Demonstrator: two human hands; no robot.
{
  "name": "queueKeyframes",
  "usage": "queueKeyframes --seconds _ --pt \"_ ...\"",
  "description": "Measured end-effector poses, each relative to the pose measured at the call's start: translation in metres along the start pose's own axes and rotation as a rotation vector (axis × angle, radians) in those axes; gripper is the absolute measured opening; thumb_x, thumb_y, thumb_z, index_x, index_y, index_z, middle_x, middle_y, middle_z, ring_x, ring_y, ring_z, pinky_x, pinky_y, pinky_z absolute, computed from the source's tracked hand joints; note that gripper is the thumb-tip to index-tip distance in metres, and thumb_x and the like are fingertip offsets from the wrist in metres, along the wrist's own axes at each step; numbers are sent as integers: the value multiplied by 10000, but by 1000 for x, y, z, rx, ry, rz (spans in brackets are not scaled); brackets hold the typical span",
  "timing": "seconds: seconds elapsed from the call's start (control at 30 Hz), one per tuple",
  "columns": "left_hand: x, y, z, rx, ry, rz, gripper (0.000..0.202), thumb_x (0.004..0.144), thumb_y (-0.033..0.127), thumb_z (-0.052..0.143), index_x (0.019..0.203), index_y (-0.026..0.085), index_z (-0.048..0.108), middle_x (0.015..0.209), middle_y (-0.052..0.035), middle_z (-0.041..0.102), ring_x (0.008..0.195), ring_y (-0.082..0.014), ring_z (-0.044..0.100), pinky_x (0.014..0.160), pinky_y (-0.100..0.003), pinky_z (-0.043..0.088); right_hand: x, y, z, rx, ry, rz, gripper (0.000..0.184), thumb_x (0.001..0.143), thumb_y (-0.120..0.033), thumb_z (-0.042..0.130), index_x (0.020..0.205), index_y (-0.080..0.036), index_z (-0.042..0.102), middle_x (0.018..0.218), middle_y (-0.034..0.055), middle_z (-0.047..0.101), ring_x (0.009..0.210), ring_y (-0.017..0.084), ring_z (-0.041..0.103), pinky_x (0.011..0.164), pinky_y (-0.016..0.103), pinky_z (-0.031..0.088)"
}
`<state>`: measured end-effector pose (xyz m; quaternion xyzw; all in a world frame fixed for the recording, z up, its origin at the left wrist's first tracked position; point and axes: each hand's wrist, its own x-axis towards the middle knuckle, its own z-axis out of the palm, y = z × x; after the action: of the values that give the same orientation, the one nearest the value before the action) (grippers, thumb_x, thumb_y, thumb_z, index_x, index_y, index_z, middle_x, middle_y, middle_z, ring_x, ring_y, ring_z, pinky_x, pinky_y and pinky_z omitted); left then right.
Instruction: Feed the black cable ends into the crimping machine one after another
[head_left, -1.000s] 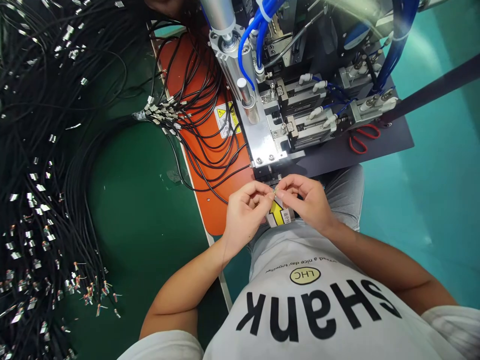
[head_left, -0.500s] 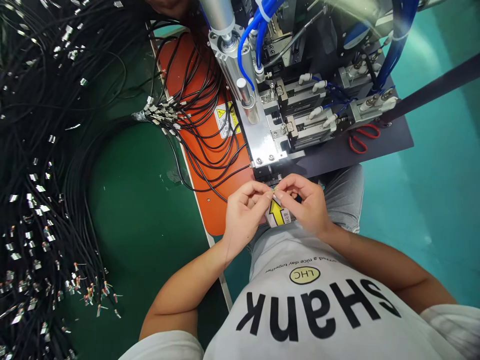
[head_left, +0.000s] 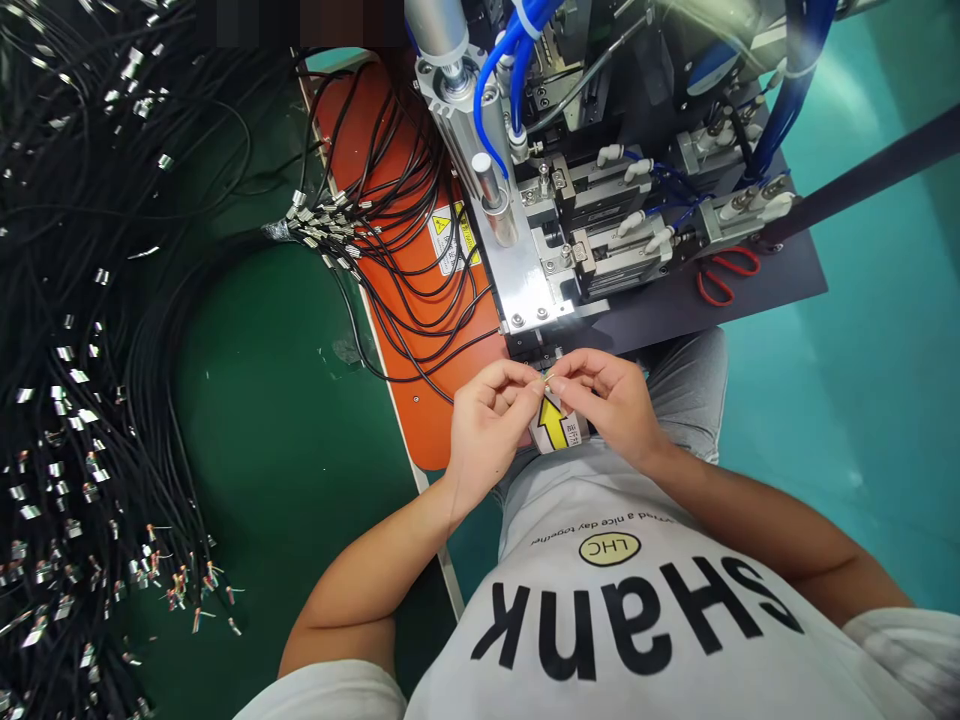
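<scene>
My left hand point(head_left: 491, 420) is closed in a pinch, thumb against forefinger, just in front of the machine's lower edge. Facing it, my right hand point(head_left: 611, 405) pinches too, its fingertips almost touching the left ones. Between the fingertips shows a thin yellowish wire point(head_left: 550, 377); most of it is hidden by the fingers. Below the pinch lies a white label with a yellow arrow point(head_left: 553, 428). Black cables point(head_left: 420, 352) run across the orange panel toward the machine, beside my left hand.
A metal machine point(head_left: 517, 270) with blue air hoses point(head_left: 517, 75) stands ahead. Red-handled scissors point(head_left: 718, 283) lie on its dark base. A bundle of metal-tipped cable ends point(head_left: 330, 230) rests at the orange panel's point(head_left: 420, 430) edge. Many more black cables point(head_left: 67, 400) cover the green table point(head_left: 262, 450).
My right fingers have shifted slightly, and more of the thin yellowish wire shows between the fingertips. My left hand has hardly moved.
</scene>
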<state>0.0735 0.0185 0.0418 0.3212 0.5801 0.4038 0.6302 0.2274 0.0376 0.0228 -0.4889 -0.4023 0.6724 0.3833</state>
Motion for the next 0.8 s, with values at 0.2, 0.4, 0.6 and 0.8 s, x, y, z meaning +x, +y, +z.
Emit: queueKeyframes --seconds 0.2,0.4,0.6,0.8 --pt "-2 1 1 14 -5 -16 217 843 370 720 843 186 605 586 47 528 451 -57 427 385 -155 392 0 0 0 17 -9 -8 86 830 -260 716 834 -178 690 681 -19 637 587 104 580 567 247 424" --pt "-2 1 2 31 5 -5 227 833 373 724 837 178 608 586 43 529 450 -55 431 380 -154 384 1 -1 0 2 -3 -4 102 821 -274 719 817 -180 679 661 -19 630 578 109 576 557 250 427" --pt "0 1 2 29 11 -5 217 822 362 738 837 181 620 632 30 571 466 -57 443 395 -154 407 -1 2 3 -9 49 -37 90 822 -264 709 793 -190 665 678 -18 626 601 110 558 582 254 436" --pt "0 1 2 1 22 -16 226 803 364 749 836 183 618 641 31 571 480 -65 465 412 -162 425 -4 4 5 -46 75 -68 86 831 -271 696 798 -202 657 708 -12 626 630 122 561 606 265 457"
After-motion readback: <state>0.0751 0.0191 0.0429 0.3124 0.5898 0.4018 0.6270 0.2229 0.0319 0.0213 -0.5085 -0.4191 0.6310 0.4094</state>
